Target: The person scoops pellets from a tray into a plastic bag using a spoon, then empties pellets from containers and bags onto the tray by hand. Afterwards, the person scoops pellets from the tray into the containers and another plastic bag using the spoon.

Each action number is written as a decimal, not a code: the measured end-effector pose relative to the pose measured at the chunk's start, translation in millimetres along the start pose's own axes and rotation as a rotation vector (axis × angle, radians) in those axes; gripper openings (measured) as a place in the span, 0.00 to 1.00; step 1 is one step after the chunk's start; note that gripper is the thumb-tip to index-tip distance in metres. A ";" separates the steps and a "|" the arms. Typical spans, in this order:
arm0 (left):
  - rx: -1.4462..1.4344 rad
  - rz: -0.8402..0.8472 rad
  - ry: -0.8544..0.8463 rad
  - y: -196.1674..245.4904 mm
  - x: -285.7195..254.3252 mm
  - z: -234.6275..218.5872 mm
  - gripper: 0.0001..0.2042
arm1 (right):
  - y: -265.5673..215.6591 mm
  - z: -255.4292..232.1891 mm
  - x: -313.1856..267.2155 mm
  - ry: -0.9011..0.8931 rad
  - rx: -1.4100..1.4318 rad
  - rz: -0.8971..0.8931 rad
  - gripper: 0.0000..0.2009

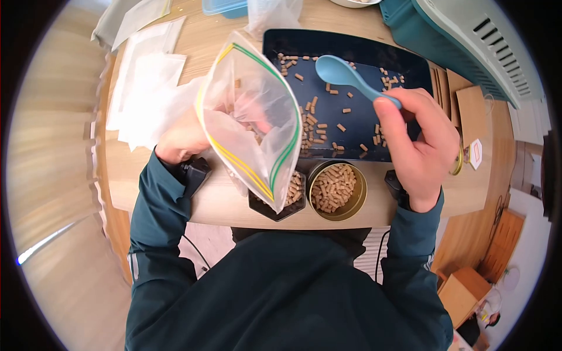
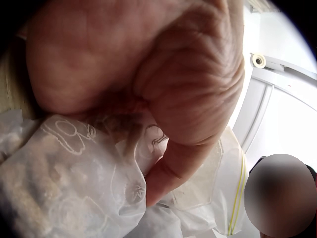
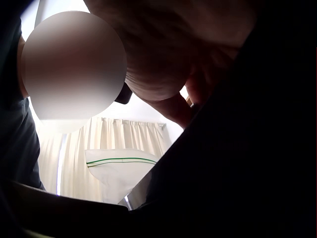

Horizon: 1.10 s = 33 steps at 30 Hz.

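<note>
My left hand (image 1: 182, 139) grips a clear zip bag (image 1: 243, 161) with yellow and green seal lines, its mouth gaping upward. The left wrist view shows the thumb pressed against the printed plastic (image 2: 74, 183), with tan pellets visible through it. Between thumb and fingers, my right hand (image 1: 424, 143) pinches the handle of a light blue spoon (image 1: 336, 71), its bowl over the dark blue tray (image 1: 351, 42). Pellets (image 1: 313, 120) lie scattered in that tray. Below it stand a round tin (image 1: 362, 202) of pellets and a dark hexagonal container (image 1: 275, 212), partly hidden by the bag.
Flat clear bags (image 1: 140, 88) lie on the table's left side. A blue lidded box (image 1: 225, 7) and a white bowl (image 1: 356, 2) sit at the back. A large teal and white plastic bin (image 1: 451, 41) stands at the back right, near cardboard (image 1: 473, 111).
</note>
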<state>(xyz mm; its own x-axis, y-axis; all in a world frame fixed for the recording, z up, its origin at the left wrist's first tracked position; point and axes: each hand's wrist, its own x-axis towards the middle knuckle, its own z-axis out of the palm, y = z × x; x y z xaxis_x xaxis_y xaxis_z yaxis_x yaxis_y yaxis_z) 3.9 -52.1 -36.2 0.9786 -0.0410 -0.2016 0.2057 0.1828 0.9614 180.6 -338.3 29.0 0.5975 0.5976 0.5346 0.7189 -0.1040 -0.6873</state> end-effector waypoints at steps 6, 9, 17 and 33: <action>0.018 -0.075 0.099 5.7 -0.5 6.3 0.12 | 0.0 -4.1 1.8 -0.133 -0.151 -0.101 0.07; -0.022 -0.060 0.061 5.4 0.3 6.1 0.13 | -1.4 -4.4 2.9 -0.263 -0.086 -0.217 0.07; -0.072 -0.049 0.088 -2.5 -2.2 2.1 0.16 | -4.8 1.7 -6.5 -0.473 0.183 0.125 0.06; -0.008 -0.085 0.056 2.8 -2.8 1.6 0.18 | -9.2 -5.9 -6.8 0.129 0.602 0.292 0.05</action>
<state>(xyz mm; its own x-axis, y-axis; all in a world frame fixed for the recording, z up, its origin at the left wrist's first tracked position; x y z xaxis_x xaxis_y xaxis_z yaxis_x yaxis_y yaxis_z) 1.7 -53.0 -32.6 0.9561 -0.0020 -0.2930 0.2881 0.1889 0.9388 172.0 -346.1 34.6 0.8013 0.5091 0.3142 0.2209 0.2363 -0.9462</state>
